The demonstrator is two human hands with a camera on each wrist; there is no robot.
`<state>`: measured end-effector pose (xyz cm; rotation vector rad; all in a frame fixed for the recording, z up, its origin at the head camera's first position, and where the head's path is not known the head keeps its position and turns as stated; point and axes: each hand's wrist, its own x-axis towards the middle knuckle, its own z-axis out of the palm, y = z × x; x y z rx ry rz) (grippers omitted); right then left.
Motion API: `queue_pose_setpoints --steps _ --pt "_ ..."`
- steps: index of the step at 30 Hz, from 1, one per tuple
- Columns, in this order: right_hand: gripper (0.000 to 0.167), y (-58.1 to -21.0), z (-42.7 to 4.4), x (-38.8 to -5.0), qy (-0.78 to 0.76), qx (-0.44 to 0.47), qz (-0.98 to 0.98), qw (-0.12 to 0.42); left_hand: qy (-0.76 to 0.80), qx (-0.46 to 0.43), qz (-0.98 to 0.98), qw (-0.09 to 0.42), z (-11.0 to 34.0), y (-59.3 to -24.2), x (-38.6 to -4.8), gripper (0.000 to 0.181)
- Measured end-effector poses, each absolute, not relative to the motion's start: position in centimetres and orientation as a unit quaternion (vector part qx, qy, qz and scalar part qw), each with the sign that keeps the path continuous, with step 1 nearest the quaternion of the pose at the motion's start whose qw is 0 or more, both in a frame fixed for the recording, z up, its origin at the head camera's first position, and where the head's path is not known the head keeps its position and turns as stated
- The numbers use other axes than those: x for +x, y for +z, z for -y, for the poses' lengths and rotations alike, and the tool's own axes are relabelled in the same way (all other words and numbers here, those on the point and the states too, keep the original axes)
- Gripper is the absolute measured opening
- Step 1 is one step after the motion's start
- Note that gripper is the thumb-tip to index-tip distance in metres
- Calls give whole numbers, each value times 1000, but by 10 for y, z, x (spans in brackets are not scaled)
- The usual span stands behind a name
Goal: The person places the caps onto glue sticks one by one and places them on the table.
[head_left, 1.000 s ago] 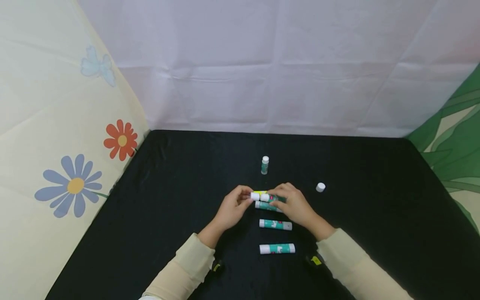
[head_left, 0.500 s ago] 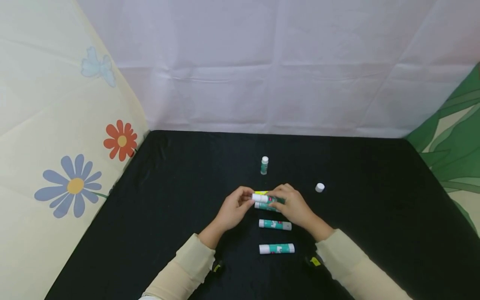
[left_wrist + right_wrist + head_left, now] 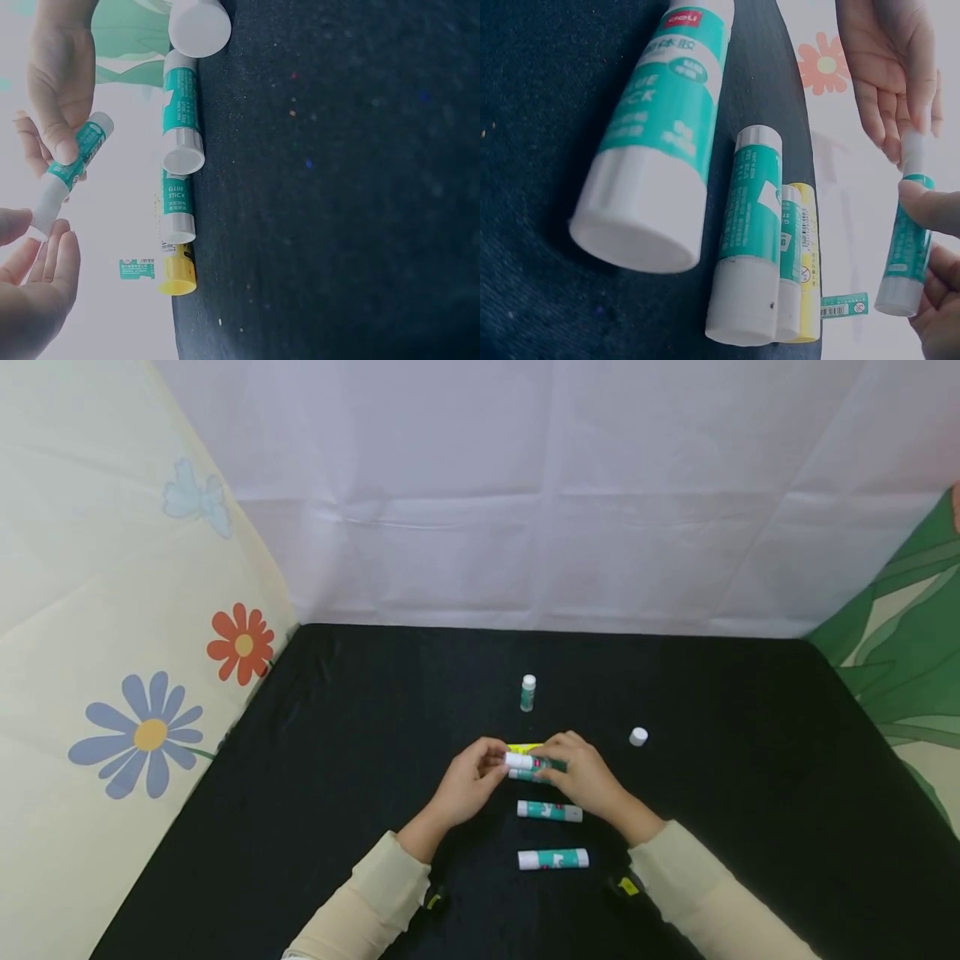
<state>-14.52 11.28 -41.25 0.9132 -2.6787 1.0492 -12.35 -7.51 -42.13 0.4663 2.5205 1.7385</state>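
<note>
Between both hands, a green-and-white glue stick (image 3: 522, 761) is held level above the table. My left hand (image 3: 463, 781) pinches its white cap (image 3: 46, 210) between thumb and fingers. Around the green-labelled body (image 3: 908, 240) my right hand (image 3: 588, 774) grips with the thumb across the label. The cap sits against the body, with no gap visible. Just below the held stick lie a yellow stick (image 3: 525, 748) and another green glue stick (image 3: 527, 775), both partly hidden by the hands.
Nearer the person lie two more glue sticks, a middle one (image 3: 550, 811) and a front one (image 3: 553, 859). At the back a glue stick (image 3: 528, 693) stands upright. A loose white cap (image 3: 638, 737) rests to the right on the black tablecloth (image 3: 360, 718).
One second ago the cap in my left hand was apart from the glue stick in my right; half a second ago they had met. Both hands have hardly moved since.
</note>
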Motion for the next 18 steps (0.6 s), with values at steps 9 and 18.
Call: queue_pose_setpoints --steps 9,18 --pt "26 -414 -111 -143 343 302 887 58 556 176 -812 1 75 -426 -122 18" --pt "26 -416 -111 -142 344 299 888 61 554 189 -811 -6 74 -428 -123 16"
